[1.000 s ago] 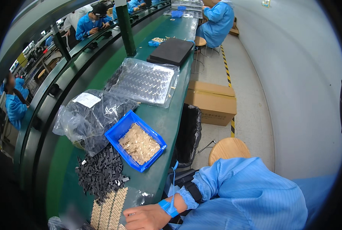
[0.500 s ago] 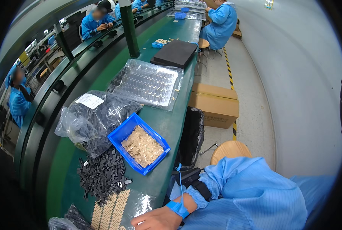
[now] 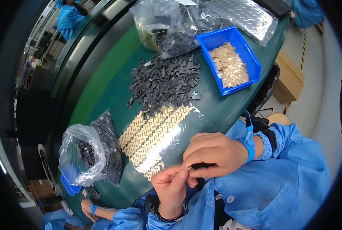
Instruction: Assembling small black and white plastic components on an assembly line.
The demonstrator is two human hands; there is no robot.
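My left hand (image 3: 173, 186) and my right hand (image 3: 218, 153) meet fingertip to fingertip above the table's near edge. Both are closed in a pinch around a small tan piece (image 3: 189, 168), mostly covered by the fingers. A dark patch shows under my right fingers; whether it is a held part or the background I cannot tell. Just beyond my hands lies a clear sheet (image 3: 171, 147) bearing rows of tan zigzag pieces (image 3: 150, 130). A heap of small black plastic parts (image 3: 165, 80) touches the sheet's far edge.
A blue bin (image 3: 255, 71) of loose tan pieces (image 3: 229, 65) stands right of the heap. Clear bags of black parts lie behind it (image 3: 159, 19) and at the left (image 3: 82, 153). A co-worker's hand (image 3: 87, 209) rests at the lower left. A cardboard box (image 3: 287, 78) sits on the floor.
The view has swung down and left. My right hand has lifted off the clear sheet, and my left hand has come into view, meeting it in a pinch.
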